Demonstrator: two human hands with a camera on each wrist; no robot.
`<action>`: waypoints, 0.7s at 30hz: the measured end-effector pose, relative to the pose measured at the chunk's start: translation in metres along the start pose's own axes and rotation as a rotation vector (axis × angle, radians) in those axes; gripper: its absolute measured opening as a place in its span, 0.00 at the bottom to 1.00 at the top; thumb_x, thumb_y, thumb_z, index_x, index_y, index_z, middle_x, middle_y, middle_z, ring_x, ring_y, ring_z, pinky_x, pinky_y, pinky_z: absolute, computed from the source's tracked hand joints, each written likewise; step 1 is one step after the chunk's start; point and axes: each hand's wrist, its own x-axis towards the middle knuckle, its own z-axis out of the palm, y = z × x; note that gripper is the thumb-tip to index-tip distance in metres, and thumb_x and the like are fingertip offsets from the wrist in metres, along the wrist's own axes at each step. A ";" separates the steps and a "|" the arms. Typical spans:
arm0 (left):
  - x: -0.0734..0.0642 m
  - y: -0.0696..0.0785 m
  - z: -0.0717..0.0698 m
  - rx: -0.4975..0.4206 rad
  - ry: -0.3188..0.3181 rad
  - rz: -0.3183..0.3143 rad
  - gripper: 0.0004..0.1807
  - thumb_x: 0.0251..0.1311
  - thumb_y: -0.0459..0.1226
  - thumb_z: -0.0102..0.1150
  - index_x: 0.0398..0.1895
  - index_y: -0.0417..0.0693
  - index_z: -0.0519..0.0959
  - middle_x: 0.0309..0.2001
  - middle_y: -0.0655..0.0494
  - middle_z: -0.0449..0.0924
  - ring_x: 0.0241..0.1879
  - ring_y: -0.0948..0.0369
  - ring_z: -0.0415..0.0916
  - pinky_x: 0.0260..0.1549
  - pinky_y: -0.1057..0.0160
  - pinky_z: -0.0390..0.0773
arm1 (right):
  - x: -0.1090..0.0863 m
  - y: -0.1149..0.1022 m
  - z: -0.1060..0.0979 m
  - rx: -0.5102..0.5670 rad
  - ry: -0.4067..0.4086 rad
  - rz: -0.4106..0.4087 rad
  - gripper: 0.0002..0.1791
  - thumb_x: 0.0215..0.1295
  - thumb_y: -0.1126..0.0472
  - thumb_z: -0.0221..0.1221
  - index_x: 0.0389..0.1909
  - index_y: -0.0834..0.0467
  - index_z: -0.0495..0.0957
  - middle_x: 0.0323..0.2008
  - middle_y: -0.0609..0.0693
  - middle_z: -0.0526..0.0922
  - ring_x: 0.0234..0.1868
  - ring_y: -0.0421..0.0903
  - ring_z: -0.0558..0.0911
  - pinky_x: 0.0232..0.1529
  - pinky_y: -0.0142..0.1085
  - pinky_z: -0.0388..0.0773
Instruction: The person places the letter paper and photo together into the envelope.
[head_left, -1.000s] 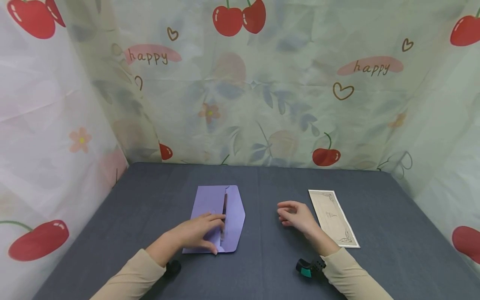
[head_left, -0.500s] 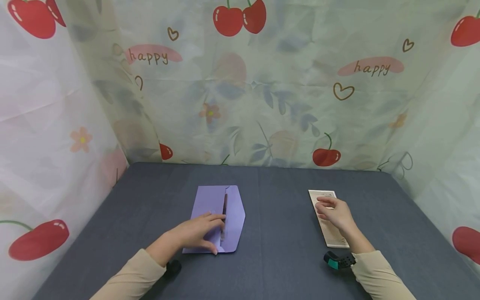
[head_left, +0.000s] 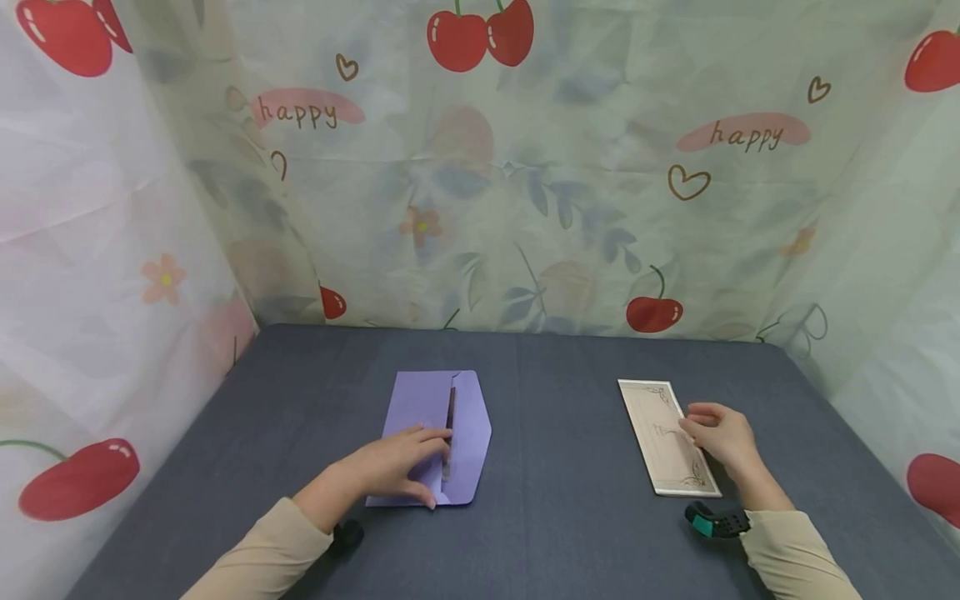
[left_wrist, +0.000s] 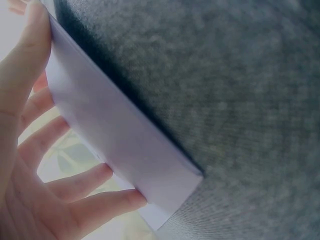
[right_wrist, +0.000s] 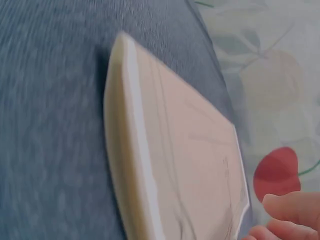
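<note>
A purple envelope (head_left: 420,400) lies on the dark table with its pointed flap opened out to the right and a dark slit along its mouth. My left hand (head_left: 390,462) rests on it, fingers spread over the face and thumb at the near edge; in the left wrist view the fingertips (left_wrist: 135,198) touch the envelope's surface. To the right lies a cream card (head_left: 660,433) with scrollwork corners, its side bulging a little in the right wrist view. My right hand (head_left: 723,435) is at the card's right long edge, fingers loosely bent, thumb tip (right_wrist: 272,202) beside that edge.
Dark cloth (head_left: 525,450) covers the table, and a stretch of it separates the envelope from the card. A curtain (head_left: 480,208) with cherries and lettering rises behind and on both sides. Dark wrist straps (head_left: 716,522) hang under the forearms.
My right hand has moved rightward from the gap between envelope and card, across the card, to its right edge. The left hand, envelope and card have stayed in place.
</note>
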 end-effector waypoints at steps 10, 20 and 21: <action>0.000 0.000 -0.001 0.001 -0.010 -0.006 0.30 0.45 0.55 0.66 0.48 0.48 0.71 0.65 0.46 0.67 0.62 0.45 0.66 0.60 0.47 0.69 | -0.002 0.002 -0.003 -0.096 -0.043 0.062 0.30 0.56 0.61 0.62 0.56 0.73 0.66 0.49 0.73 0.74 0.47 0.64 0.75 0.39 0.46 0.76; 0.000 -0.001 0.001 0.022 0.015 0.024 0.30 0.44 0.55 0.66 0.47 0.48 0.72 0.63 0.45 0.68 0.60 0.48 0.69 0.58 0.50 0.71 | -0.004 -0.001 0.001 -0.117 -0.035 0.067 0.30 0.53 0.64 0.64 0.54 0.74 0.67 0.43 0.70 0.76 0.38 0.57 0.76 0.29 0.37 0.73; 0.000 0.000 0.001 0.023 0.015 0.025 0.30 0.44 0.55 0.66 0.47 0.48 0.72 0.63 0.45 0.68 0.60 0.48 0.69 0.58 0.50 0.71 | -0.004 -0.002 0.001 -0.121 -0.034 0.069 0.30 0.53 0.64 0.64 0.54 0.74 0.67 0.43 0.70 0.76 0.38 0.56 0.77 0.29 0.37 0.74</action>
